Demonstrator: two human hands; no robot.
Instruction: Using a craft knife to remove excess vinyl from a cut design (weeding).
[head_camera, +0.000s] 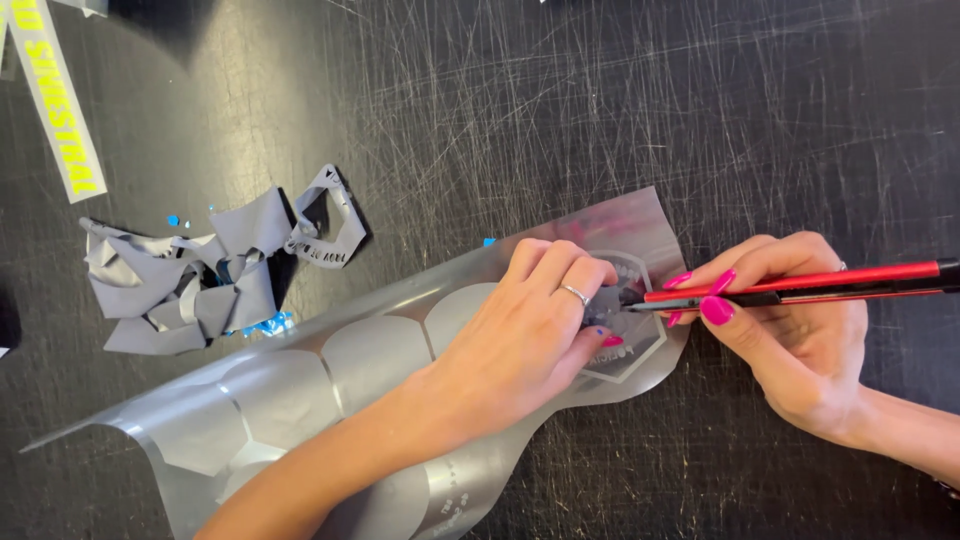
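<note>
On the scratched black work surface (800, 120) lies a long strip of shiny silver-grey vinyl film (290, 395), cut into a row of hexagon shapes and curling up at its near left end. Near the right end of this strip sits one hexagon outline with pale lettering inside it (630, 350), and both hands meet there.

The left hand (520, 335) comes in from the lower left and lies palm down on the film, fingers bent and pressing the sheet flat just beside the hexagon; it grips nothing, and a thin silver ring (575, 294) shows on one finger. The right hand (790, 330), with bright pink nails, reaches in from the right and pinches a slim red-and-black pen-shaped cutting tool (800, 285) between thumb and fingertips, much as one holds a pencil. The tool lies nearly level, its dark tip (632, 301) pointing left and touching the film at the upper edge of the hexagon, close against the left hand's fingertips.

Well apart to the upper left rests a crumpled heap of grey vinyl scraps (215, 275), with small bright blue bits among and under them. Farther up in the left corner lies a pale strip with yellow-green lettering (60, 110), slanting across the surface.
</note>
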